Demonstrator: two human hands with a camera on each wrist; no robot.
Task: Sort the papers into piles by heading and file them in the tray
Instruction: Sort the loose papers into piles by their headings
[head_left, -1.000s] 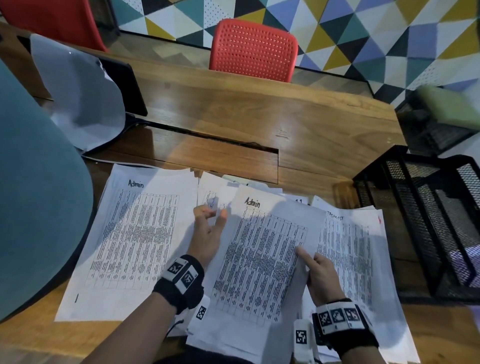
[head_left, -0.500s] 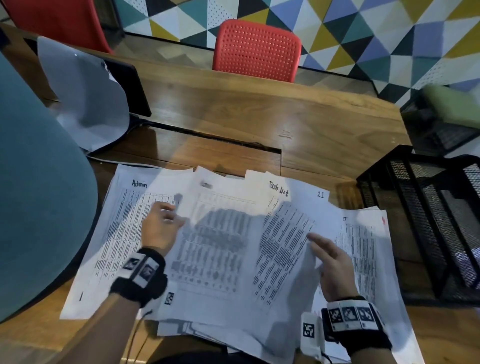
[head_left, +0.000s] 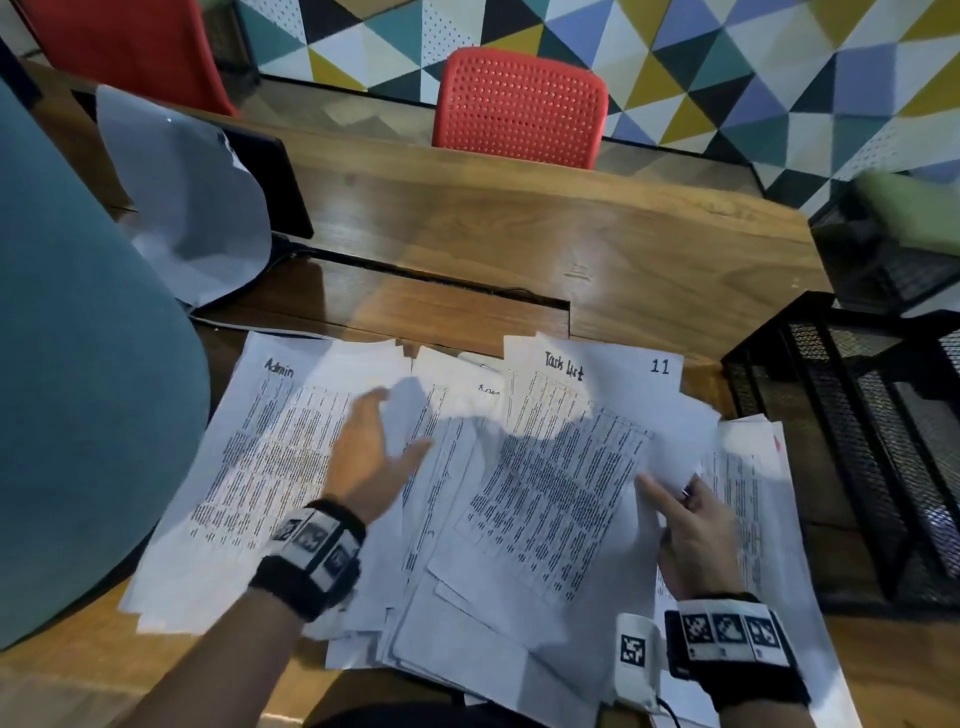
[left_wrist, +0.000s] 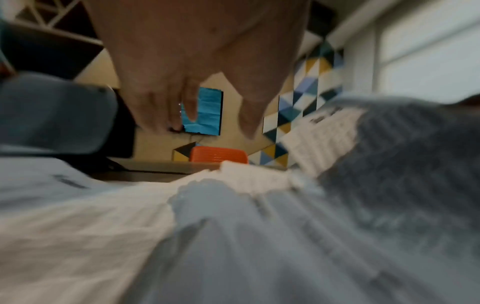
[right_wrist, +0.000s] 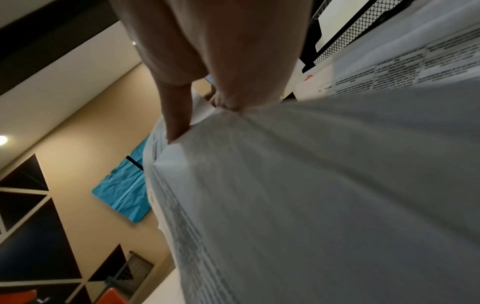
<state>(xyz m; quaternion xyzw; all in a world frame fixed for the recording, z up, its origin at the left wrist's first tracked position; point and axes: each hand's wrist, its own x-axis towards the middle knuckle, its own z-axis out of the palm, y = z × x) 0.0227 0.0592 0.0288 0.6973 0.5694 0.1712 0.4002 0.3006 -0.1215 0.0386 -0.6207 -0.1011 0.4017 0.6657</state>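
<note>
Head view: right hand (head_left: 693, 530) pinching "Task list" sheet (head_left: 566, 467)

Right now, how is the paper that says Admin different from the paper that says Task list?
The Admin paper lies flat on the left pile; the Task list paper is in the middle, its right edge lifted and bent. Nothing grips the Admin paper, as the left hand hovers open nearby; the right hand pinches the Task list paper. Only the Task list paper shows the number 11. Both are white sheets with printed tables and handwritten headings.
</note>
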